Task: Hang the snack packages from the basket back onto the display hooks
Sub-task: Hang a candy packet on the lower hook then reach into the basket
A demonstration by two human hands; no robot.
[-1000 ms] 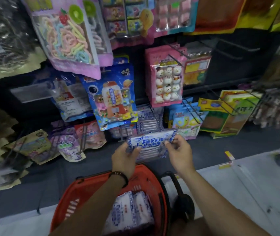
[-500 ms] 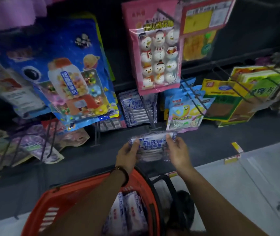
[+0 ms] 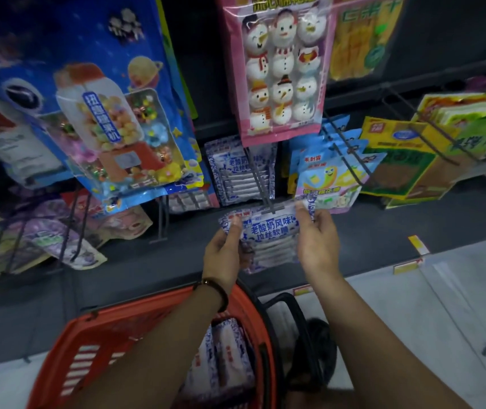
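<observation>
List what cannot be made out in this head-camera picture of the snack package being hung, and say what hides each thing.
- Whether the hook tip has entered the held package: too small.
- How many packages remain in the basket: left forearm covers them.
- Left packets: blurred, dark.
- Pink snowman package: top cut off.

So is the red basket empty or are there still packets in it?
Not empty. White-and-blue packets lie inside the red basket; how many, cannot tell.

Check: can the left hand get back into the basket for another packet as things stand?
Probably not yet: the left hand and right hand both grip the blue-white packet at the hook. The basket is open below.
</observation>
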